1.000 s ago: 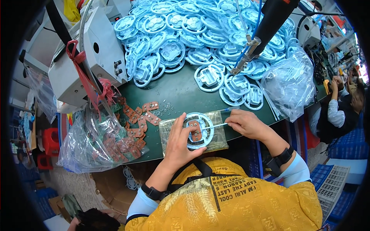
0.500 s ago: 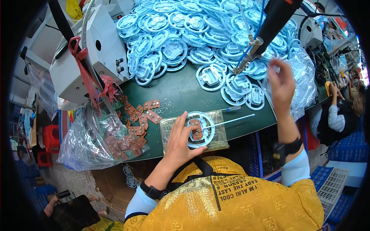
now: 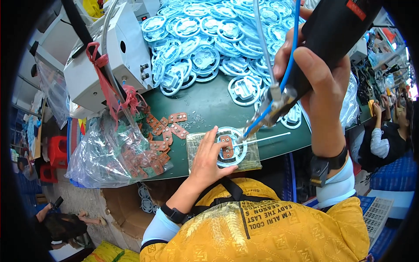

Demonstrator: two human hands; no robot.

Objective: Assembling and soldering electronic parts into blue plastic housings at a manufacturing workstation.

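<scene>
My left hand point(image 3: 206, 160) holds a round light-blue plastic wheel point(image 3: 245, 152) against a tape-covered pad point(image 3: 194, 148), thumb along the near rim and fingers on the left side. Inside the wheel lies a small brown circuit board point(image 3: 227, 151), one of my fingertips touching it. My right hand point(image 3: 325, 85) is wrapped round a black powered screwdriver point(image 3: 321, 39) with a metal feeder head point(image 3: 277, 102). The driver slants down to the left, its tip at the board's right side; contact is hard to tell. A thin pale stick point(image 3: 275, 136) sticks out rightward from the wheel.
Many plastic wheels point(image 3: 205, 59) are heaped at the back. Brown boards point(image 3: 168, 135) spill from a clear bag point(image 3: 98, 153) at left, beside scattered small screws point(image 3: 196, 122). A grey machine box point(image 3: 107, 56) stands behind. Tubes point(image 3: 264, 39) run to the driver.
My right hand, empty and raised before, has taken hold of the screwdriver and brought it down and left to the wheel. My left hand keeps its hold on the wheel.
</scene>
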